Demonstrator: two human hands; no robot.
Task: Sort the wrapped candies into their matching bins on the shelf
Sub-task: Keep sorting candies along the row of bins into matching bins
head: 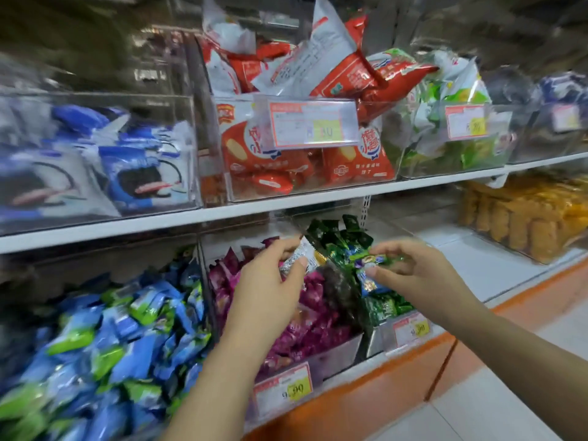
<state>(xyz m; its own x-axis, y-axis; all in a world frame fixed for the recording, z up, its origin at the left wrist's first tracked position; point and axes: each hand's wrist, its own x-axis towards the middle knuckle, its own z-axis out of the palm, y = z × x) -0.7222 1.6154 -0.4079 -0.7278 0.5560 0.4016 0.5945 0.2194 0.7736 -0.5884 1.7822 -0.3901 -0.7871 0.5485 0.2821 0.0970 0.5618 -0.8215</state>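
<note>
My left hand hovers over the clear bin of magenta wrapped candies and pinches a silver-wrapped candy between thumb and fingers. My right hand is over the neighbouring bin of dark green candies and pinches a green-and-blue wrapped candy; another blue-wrapped candy sits just below its thumb. To the left lies a bin of blue-and-green wrapped candies. The view is motion-blurred.
The white upper shelf carries clear bins of blue cookie packs, red snack packs and green packs. Orange-yellow snacks fill a bin at the right. Price tags hang on bin fronts. White floor shows at lower right.
</note>
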